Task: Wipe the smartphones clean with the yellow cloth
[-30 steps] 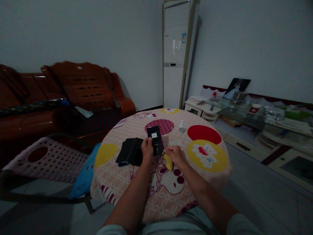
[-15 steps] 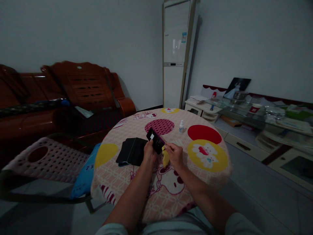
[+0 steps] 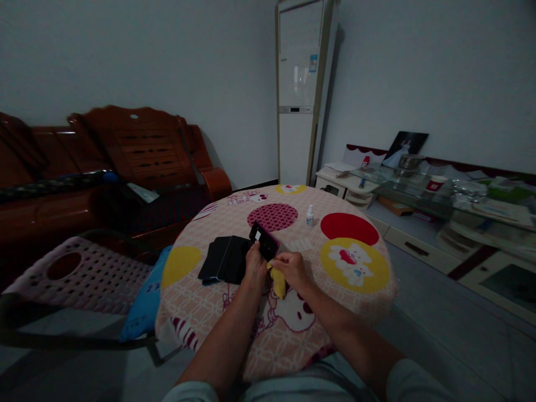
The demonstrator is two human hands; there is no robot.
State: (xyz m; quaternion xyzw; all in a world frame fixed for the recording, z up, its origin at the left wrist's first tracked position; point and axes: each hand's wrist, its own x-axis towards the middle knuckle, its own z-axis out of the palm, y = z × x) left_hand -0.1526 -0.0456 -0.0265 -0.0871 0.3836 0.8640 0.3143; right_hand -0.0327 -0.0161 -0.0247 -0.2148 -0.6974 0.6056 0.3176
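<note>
A dark phone with a purple edge (image 3: 266, 241) is tilted up in my left hand (image 3: 254, 264), whose thumb lies on its face. My right hand (image 3: 292, 268) pinches a yellow cloth (image 3: 278, 283) by its upper end, close to the phone's lower edge; the rest of the cloth hangs down. Whether the cloth touches the phone I cannot tell. Just left of my left hand, a black folding case (image 3: 226, 259), perhaps with a tablet in it, lies on the table. Beyond my right hand stands a small white bottle (image 3: 310, 216).
The round table wears a patterned cloth (image 3: 234, 218). At left are a woven chair (image 3: 96, 273) with a blue cushion (image 3: 146, 301) and a wooden sofa (image 3: 142, 151). A tall air conditioner (image 3: 295, 145) stands behind; a glass-topped cabinet (image 3: 435, 195) with a paper cup (image 3: 435, 184) is at right.
My right hand has moved left and slightly down along the phone's edge with the yellow cloth. The phone has shifted a little in my left hand.
</note>
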